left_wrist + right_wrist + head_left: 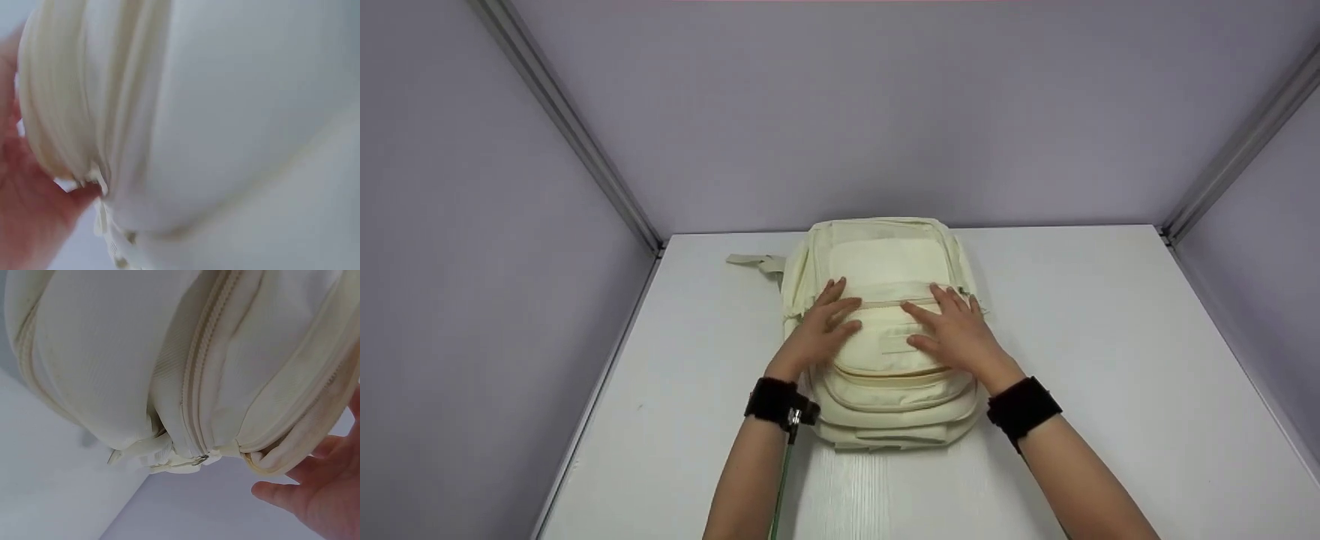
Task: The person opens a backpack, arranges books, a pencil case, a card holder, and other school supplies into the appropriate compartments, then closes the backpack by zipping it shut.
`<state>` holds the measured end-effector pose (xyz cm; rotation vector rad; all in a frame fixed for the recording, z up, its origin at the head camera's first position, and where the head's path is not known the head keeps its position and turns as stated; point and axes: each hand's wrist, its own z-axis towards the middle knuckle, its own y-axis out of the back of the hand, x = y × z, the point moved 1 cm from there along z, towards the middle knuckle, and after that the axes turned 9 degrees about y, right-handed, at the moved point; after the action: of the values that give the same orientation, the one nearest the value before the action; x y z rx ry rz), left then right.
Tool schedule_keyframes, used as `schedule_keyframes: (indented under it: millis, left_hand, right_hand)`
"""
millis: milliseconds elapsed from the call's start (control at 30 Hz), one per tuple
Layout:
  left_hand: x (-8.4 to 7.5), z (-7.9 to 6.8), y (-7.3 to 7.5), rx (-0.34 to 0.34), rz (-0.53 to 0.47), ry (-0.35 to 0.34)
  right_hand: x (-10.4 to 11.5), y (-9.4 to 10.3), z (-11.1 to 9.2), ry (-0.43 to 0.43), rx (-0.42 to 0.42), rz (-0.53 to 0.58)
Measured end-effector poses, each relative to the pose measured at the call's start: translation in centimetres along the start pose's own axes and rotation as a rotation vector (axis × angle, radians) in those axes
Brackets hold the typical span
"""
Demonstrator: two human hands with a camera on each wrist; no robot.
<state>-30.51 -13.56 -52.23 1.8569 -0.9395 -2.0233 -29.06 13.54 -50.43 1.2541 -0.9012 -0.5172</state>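
A cream backpack (891,261) lies on the white table with its front pockets facing up. My left hand (819,334) rests on the left side of its front pocket, fingers spread over the fabric. On the other side, my right hand (958,335) has its fingers fanned out across the pocket's right part, near the zipper line (881,304). Folds of the pack hide part of the left fingers in the left wrist view. The right wrist view shows a zipper (197,371) and the pocket's edge beside the right fingers (275,494).
A loose strap (754,260) sticks out on the pack's upper left. The white table (1080,315) meets pale walls (885,112) at the back and sides, with metal posts (577,139) at the corners. Each wrist wears a black band (1024,409).
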Motion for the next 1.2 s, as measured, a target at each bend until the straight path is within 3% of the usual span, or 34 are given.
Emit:
schedule_keyframes:
  millis: [100,167,233,433,667,833,1000,1200]
  left_hand:
    - [0.8,0.0,0.8,-0.161,-0.127,0.045]
    - [1.2,-0.2,1.2,-0.246,-0.13,0.088]
    - [1.6,-0.3,1.3,-0.288,-0.117,0.129]
    - [2.1,-0.5,1.0,-0.264,-0.041,0.179]
    - [2.2,-0.1,0.6,-0.236,0.005,0.151]
    - [2.1,0.3,0.1,-0.34,0.033,0.15]
    - [1.9,-0.1,-0.3,-0.46,0.153,0.164]
    - [1.2,-0.8,-0.2,-0.538,0.3,0.09]
  right_hand:
    - [-0.1,0.0,0.0,-0.006,0.005,0.014]
    - [-0.1,0.0,-0.1,-0.017,0.008,0.026]
    - [-0.1,0.0,-0.1,-0.024,0.011,0.036]
    - [-0.2,0.0,-0.3,-0.025,0.006,0.043]
    - [-0.3,-0.1,-0.4,-0.011,-0.014,0.054]
    - [-0.4,-0.2,-0.4,-0.014,-0.012,0.055]
    - [-0.4,-0.3,-0.4,-0.021,-0.002,0.054]
    - [-0.3,-0.4,-0.4,-0.02,-0.005,0.015]
